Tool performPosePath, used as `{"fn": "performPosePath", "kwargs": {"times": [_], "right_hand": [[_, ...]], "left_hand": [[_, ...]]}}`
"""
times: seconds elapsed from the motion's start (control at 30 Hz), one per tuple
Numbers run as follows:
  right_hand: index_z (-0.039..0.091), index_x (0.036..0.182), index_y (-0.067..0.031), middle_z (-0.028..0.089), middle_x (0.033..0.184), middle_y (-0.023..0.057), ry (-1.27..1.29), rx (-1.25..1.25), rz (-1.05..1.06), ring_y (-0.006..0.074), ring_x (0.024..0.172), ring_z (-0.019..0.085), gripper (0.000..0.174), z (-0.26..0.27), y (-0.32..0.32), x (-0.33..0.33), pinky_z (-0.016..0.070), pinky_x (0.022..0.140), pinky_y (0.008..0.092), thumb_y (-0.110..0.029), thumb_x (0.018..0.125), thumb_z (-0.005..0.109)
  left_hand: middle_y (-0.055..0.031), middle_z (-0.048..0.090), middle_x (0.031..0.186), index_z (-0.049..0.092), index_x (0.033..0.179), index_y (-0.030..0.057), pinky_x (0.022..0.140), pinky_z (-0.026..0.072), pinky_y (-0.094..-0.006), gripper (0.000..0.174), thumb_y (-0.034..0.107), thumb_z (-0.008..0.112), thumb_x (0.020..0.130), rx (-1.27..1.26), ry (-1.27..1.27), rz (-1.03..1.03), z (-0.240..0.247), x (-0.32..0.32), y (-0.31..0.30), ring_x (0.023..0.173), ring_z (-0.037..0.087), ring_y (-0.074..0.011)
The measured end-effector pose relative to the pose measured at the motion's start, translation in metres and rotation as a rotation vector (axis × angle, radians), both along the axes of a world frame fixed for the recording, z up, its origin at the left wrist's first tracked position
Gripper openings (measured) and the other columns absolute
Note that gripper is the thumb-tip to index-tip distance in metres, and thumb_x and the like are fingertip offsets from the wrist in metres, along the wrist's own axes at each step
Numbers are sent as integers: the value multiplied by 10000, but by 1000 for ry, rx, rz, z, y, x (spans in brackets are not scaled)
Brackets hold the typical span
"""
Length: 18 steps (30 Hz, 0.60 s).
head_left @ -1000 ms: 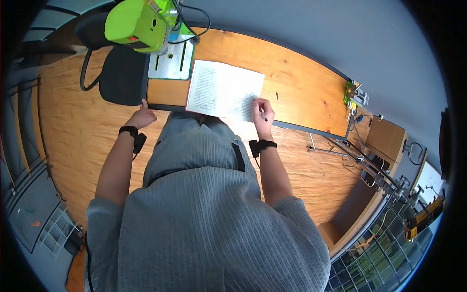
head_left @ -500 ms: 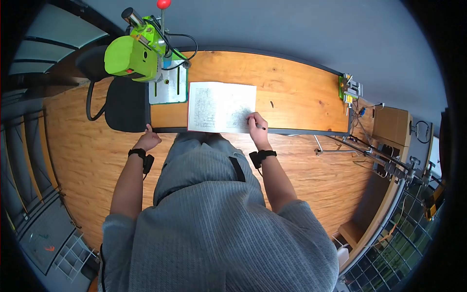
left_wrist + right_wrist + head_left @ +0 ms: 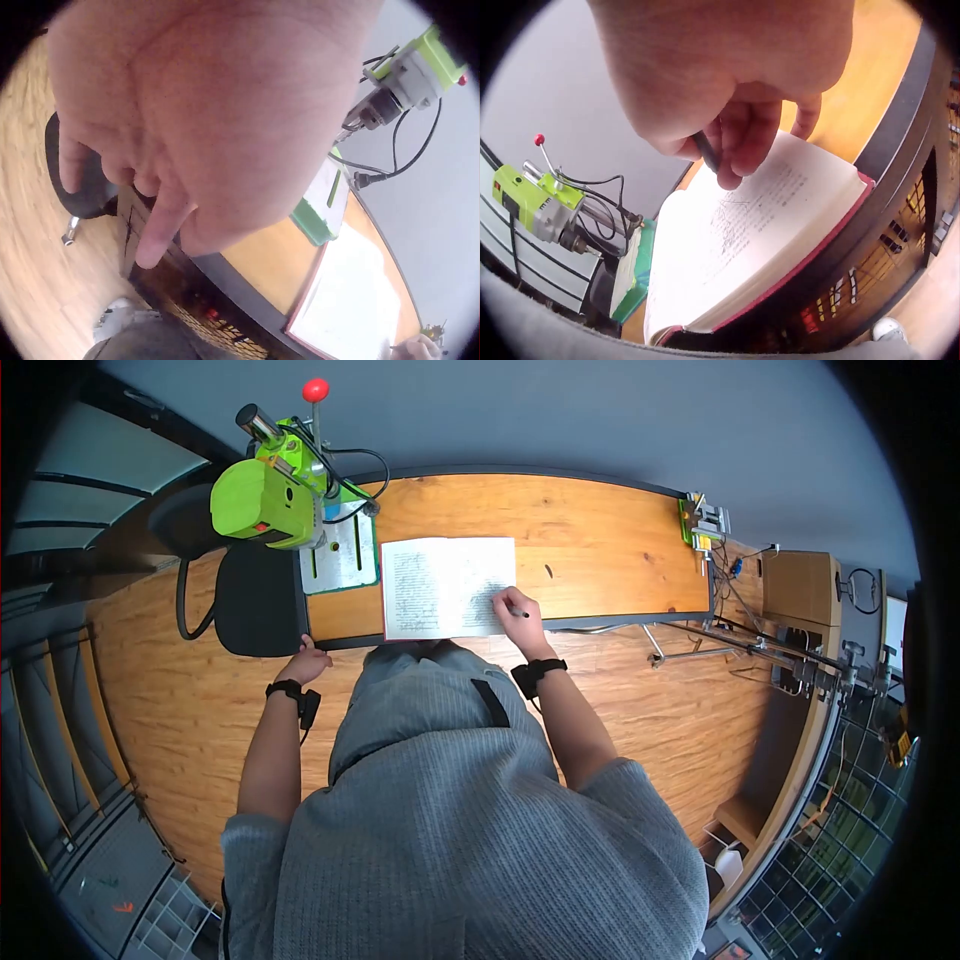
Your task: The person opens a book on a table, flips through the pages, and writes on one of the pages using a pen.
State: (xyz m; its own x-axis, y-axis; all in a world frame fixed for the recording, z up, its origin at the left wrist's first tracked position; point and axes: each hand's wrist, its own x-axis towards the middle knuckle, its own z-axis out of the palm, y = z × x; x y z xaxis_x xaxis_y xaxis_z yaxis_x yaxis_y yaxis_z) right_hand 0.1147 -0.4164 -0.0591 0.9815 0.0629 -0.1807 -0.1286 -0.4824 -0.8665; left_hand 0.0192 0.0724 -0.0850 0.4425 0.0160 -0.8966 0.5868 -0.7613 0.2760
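An open book (image 3: 457, 575) with a red cover and printed pages lies near the table's front edge. My right hand (image 3: 522, 622) pinches a black pen (image 3: 706, 151) between thumb and fingers, fingertips right at the lower part of the right-hand page. Dark handwritten-looking marks show among the print there in the right wrist view. At the table's front left corner is my left hand (image 3: 303, 663), holding nothing. Its index finger stretches along the corner while the middle fingers bend loosely, as the left wrist view shows.
A green drill press (image 3: 262, 505) with a slotted metal base (image 3: 343, 555) stands left of the book on the wooden table (image 3: 610, 550). A small vise (image 3: 706, 520) sits at the right end. A black chair (image 3: 255, 600) is at the left, a cardboard box (image 3: 800, 588) at the right.
The head view has tilted, bringing more of the drill press into sight. My right hand, with the pen, has shifted slightly inward from the page's right edge. My left hand stays at the corner.
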Motion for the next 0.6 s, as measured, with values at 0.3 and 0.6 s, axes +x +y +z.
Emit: {"fn": "performPosePath", "kwargs": {"times": [0.3, 0.6], "right_hand": [[705, 954, 0, 725, 837, 191, -40, -58, 67, 303, 753, 714, 139, 3, 2, 1, 558, 710, 367, -137, 934, 695], [705, 908, -12, 720, 826, 194, -110, -105, 8, 325, 743, 720, 95, -1, 2, 1, 565, 704, 380, -106, 903, 715]], "left_hand": [[-282, -68, 1719, 739, 1285, 101, 1255, 211, -401, 455, 401, 590, 978, -70, 3, 73, 21, -4, -4, 1614, 45, -412], [-313, -49, 1710, 723, 1315, 96, 1260, 201, -405, 459, 387, 602, 982, -81, -30, 82, 18, -7, -1, 1614, 39, -410]]}}
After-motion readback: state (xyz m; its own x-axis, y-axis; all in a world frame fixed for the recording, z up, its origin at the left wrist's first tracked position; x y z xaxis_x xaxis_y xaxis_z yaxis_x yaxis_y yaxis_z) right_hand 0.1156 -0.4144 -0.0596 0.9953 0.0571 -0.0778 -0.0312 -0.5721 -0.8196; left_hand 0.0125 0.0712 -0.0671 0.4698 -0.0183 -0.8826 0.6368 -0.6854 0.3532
